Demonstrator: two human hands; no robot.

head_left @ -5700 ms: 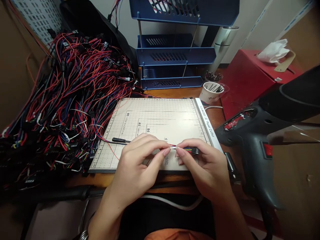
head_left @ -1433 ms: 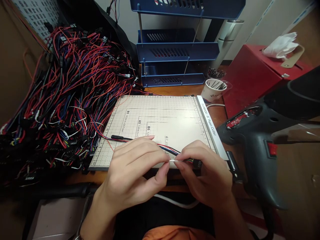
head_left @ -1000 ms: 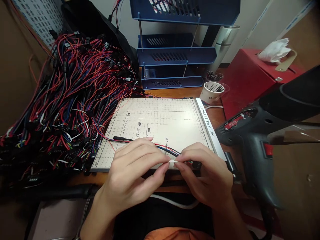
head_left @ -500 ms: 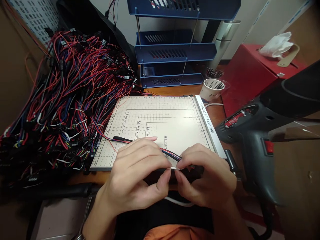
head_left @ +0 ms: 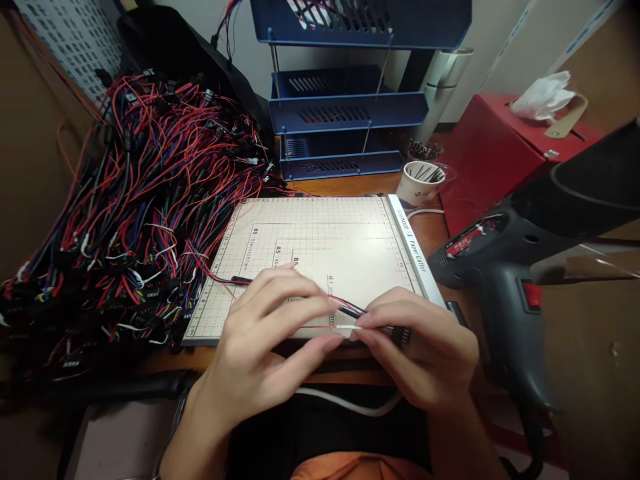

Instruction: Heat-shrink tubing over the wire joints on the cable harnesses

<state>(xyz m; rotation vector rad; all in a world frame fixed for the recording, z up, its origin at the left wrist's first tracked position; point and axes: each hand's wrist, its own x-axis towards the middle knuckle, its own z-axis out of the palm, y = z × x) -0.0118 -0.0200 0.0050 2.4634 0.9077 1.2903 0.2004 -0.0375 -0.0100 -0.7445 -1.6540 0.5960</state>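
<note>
My left hand [head_left: 270,347] and my right hand [head_left: 425,353] meet over the near edge of a beige paper cutter board [head_left: 320,240]. Between their fingertips I pinch a thin cable of red, blue and black wires [head_left: 347,308] with a short white sleeve [head_left: 349,330] on it. The right hand grips the end with the small black connector [head_left: 403,335]. The cable runs left under my left fingers to a black plug [head_left: 241,280] lying on the board.
A big heap of red, blue and black wire harnesses [head_left: 125,200] fills the left. Blue stacked trays [head_left: 345,113] stand at the back, a paper cup [head_left: 419,185] and red box [head_left: 500,153] to the right. A dark heat gun [head_left: 520,267] stands close on the right.
Both hands stayed together on the cable near the board's front edge, shifting slightly nearer over the seconds. The white sleeve remains between the fingertips; the fingers have straightened a little.
</note>
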